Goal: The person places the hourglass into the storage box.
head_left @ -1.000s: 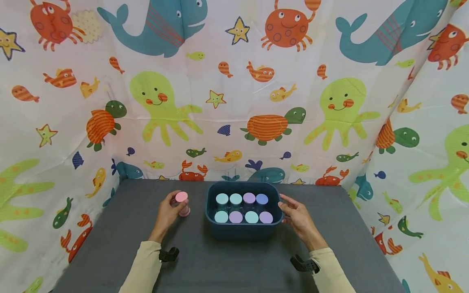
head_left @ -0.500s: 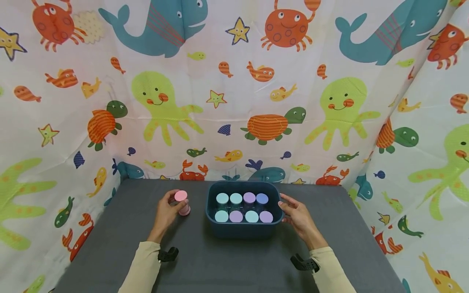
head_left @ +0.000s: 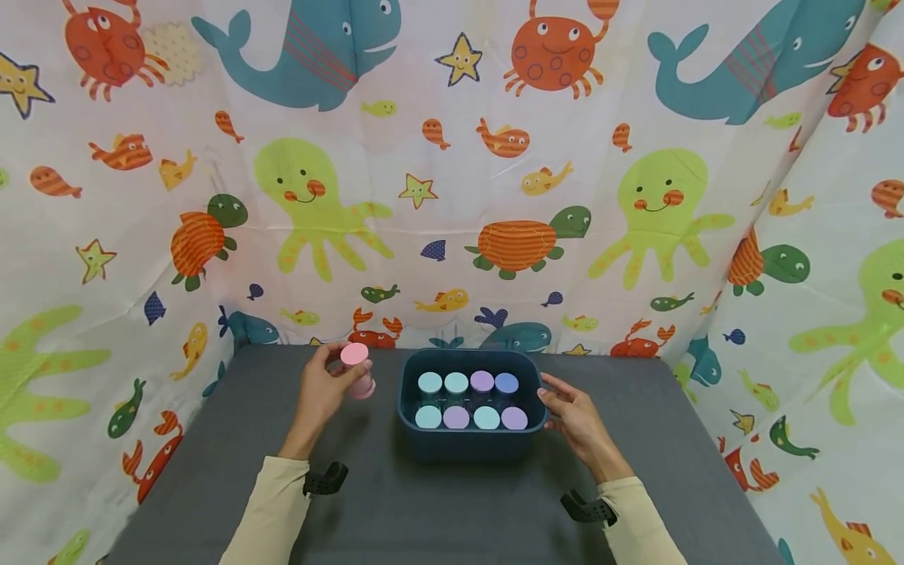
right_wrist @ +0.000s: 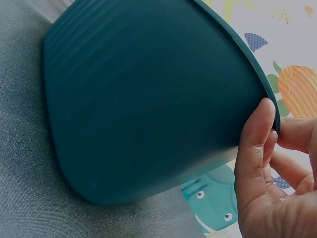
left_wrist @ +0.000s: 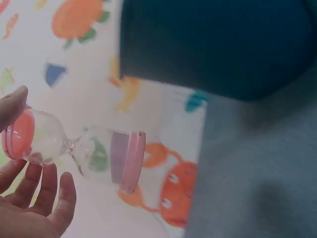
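Observation:
My left hand [head_left: 319, 396] pinches a sand timer [left_wrist: 81, 146] by its upper pink cap, between thumb and fingers. Its lower pink cap hangs beneath, with the clear glass waist between the two ends and a layer of sand at the lower end. To the right stands a dark blue bin [head_left: 466, 449], whose right rim my right hand [head_left: 575, 420] grips with thumb and fingers. Inside it, several round-capped sand timers stand upright in two rows: pale blue caps [head_left: 428, 417], purple caps [head_left: 456, 417] and one darker blue cap [head_left: 506, 383]. Their lower parts are mostly hidden.
A grey tabletop [head_left: 452, 518] lies under everything. Behind it and at both sides hangs a white curtain [head_left: 452, 290] printed with sea animals. Black bands [head_left: 326, 478] sit around both wrists.
My left hand has lifted the sand timer up from the tabletop and moved it slightly away from me. The right hand and the bin stay where they were.

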The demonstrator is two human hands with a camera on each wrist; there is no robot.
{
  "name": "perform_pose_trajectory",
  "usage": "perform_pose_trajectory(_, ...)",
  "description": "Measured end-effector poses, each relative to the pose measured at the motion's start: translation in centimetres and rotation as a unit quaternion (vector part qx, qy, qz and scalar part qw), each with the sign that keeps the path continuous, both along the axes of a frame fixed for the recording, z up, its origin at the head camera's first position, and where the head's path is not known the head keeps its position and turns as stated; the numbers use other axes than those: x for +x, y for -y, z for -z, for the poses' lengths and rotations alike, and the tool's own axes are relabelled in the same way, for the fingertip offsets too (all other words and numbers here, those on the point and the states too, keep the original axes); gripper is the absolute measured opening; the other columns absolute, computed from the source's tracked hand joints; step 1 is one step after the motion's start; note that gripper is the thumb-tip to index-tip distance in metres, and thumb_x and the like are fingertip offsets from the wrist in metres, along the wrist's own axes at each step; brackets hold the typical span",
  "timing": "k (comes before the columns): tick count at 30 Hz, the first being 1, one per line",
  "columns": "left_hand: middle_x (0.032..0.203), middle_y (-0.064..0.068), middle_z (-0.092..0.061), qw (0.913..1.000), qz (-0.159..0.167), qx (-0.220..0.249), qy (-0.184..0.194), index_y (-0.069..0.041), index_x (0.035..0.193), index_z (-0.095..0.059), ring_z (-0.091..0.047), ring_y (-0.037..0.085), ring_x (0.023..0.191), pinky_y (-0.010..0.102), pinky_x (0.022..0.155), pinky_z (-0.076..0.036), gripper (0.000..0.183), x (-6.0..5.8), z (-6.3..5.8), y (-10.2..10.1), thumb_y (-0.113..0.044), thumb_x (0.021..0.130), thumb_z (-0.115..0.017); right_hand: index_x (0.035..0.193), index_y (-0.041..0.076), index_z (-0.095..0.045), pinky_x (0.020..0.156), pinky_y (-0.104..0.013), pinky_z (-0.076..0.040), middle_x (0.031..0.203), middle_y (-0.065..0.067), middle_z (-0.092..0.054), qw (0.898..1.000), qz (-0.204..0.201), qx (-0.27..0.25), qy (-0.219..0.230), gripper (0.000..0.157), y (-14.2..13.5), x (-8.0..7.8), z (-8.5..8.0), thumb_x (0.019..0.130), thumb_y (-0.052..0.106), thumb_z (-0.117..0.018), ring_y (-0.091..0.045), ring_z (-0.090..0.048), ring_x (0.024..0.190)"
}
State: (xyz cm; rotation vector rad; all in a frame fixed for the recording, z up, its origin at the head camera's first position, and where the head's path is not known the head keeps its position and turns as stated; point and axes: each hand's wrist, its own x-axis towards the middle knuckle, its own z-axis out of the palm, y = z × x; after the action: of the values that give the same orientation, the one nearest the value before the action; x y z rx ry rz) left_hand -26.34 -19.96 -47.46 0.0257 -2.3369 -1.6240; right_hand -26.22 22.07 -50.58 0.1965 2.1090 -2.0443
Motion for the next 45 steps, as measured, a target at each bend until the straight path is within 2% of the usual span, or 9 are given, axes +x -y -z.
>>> perform_pose_trajectory(4, 0.128, 0.014, -0.057, 0.9995, 0.003, -0.016, -0.026, -0.007, 0.131, -0.054, -0.053, 0.029, 0.116, 0.052, 0.103, -0.047, 0.062, 0.5, -2.0, -1.1, -0.033, 0.081, -0.080, 0.146, 0.015, -0.046, 0.063, -0.023, -0.053, 0.133, -0.014, -0.059, 1.000, 0.002, 0.003, -0.004, 0.053, 0.0, -0.1, 0.0, 0.097, 0.028, -0.061, -0.011, -0.061, 0.072)
perform_pose_trajectory(10, 0.125, 0.012, -0.060, 0.9985, 0.029, -0.014, -0.043, -0.009, 0.131, -0.055, -0.054, 0.024, 0.111, 0.044, 0.098, -0.048, 0.059, 1.3, -4.3, -3.1, -0.029, 0.081, -0.081, 0.146, 0.015, -0.047, 0.063, -0.023, -0.053, 0.135, -0.015, -0.058, 1.000, 0.004, 0.003, 0.000, 0.053, -0.1, 0.0, 0.0, 0.097, 0.027, -0.062, -0.012, -0.062, 0.072)
perform_pose_trajectory(14, 0.122, 0.013, -0.061, 0.9970, 0.056, 0.008, -0.053, -0.007, 0.130, -0.056, -0.057, 0.026, 0.108, 0.046, 0.097, -0.049, 0.057, 1.4, -5.2, -4.6, -0.024, 0.081, -0.081, 0.146, 0.016, -0.046, 0.064, -0.024, -0.053, 0.138, -0.017, -0.056, 1.000, 0.003, 0.006, 0.004, 0.052, -0.1, 0.1, 0.0, 0.098, 0.027, -0.061, -0.013, -0.062, 0.074)
perform_pose_trajectory(18, 0.120, 0.014, -0.062, 0.9953, 0.078, 0.023, -0.052, -0.007, 0.127, -0.058, -0.059, 0.028, 0.107, 0.047, 0.096, -0.050, 0.056, 1.2, -5.6, -6.3, -0.024, 0.080, -0.082, 0.146, 0.017, -0.046, 0.064, -0.023, -0.053, 0.137, -0.016, -0.056, 1.000, 0.005, 0.005, 0.002, 0.052, -0.1, 0.0, 0.0, 0.098, 0.028, -0.061, -0.012, -0.062, 0.075)
perform_pose_trajectory(26, 0.117, 0.009, -0.063, 0.9910, 0.125, 0.027, -0.040, -0.011, 0.122, -0.060, -0.059, 0.024, 0.107, 0.044, 0.094, -0.053, 0.051, 0.7, -5.5, -10.0, -0.028, 0.079, -0.082, 0.146, 0.017, -0.046, 0.064, -0.023, -0.053, 0.135, -0.015, -0.057, 1.000, 0.007, 0.005, 0.003, 0.052, -0.2, -0.1, 0.1, 0.098, 0.028, -0.060, -0.012, -0.061, 0.070)
perform_pose_trajectory(33, 0.114, 0.010, -0.064, 0.9859, 0.163, 0.018, -0.033, -0.010, 0.121, -0.062, -0.062, 0.024, 0.103, 0.036, 0.088, -0.057, 0.050, 0.1, -4.5, -12.8, -0.026, 0.079, -0.083, 0.146, 0.016, -0.046, 0.063, -0.023, -0.053, 0.135, -0.015, -0.058, 1.000, 0.008, 0.004, 0.005, 0.053, 0.0, 0.0, 0.0, 0.097, 0.028, -0.061, -0.012, -0.061, 0.069)
perform_pose_trajectory(39, 0.112, 0.006, -0.065, 0.9838, 0.179, -0.001, -0.001, -0.013, 0.122, -0.062, -0.062, 0.020, 0.098, 0.033, 0.084, -0.058, 0.051, -0.5, -3.2, -14.2, -0.029, 0.079, -0.083, 0.146, 0.016, -0.046, 0.064, -0.024, -0.054, 0.136, -0.017, -0.057, 1.000, 0.007, 0.004, 0.005, 0.053, 0.1, 0.1, 0.0, 0.097, 0.028, -0.061, -0.014, -0.062, 0.072)
perform_pose_trajectory(45, 0.117, 0.005, -0.065, 0.9834, 0.179, -0.031, 0.006, -0.013, 0.125, -0.062, -0.060, 0.022, 0.106, 0.038, 0.088, -0.053, 0.053, -1.1, -2.3, -14.7, -0.034, 0.081, -0.080, 0.146, 0.018, -0.047, 0.064, -0.024, -0.054, 0.139, -0.018, -0.055, 1.000, 0.010, 0.000, 0.008, 0.052, 0.2, 0.1, -0.2, 0.097, 0.029, -0.061, -0.017, -0.064, 0.076)
